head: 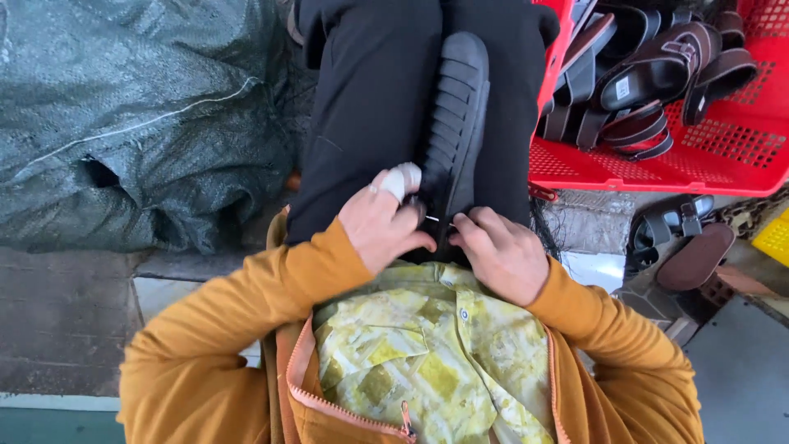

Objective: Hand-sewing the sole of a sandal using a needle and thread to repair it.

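Gripping the near end of a black ridged shoe sole (457, 107), the left hand (380, 220) curls around its left edge, one fingertip wrapped in white tape. The right hand (503, 253) pinches a thin needle (438, 220) against the same end. The sole lies lengthwise along the person's lap, between the black-trousered thighs (370, 107). It looks light, rubbery and somewhat flexible, firm enough to resist a needle; the ridged sides offer good purchase. A red plastic crate (723, 156) of dark sandals (649, 74) stands at the right, a grey woven sack (140, 115) at the left.
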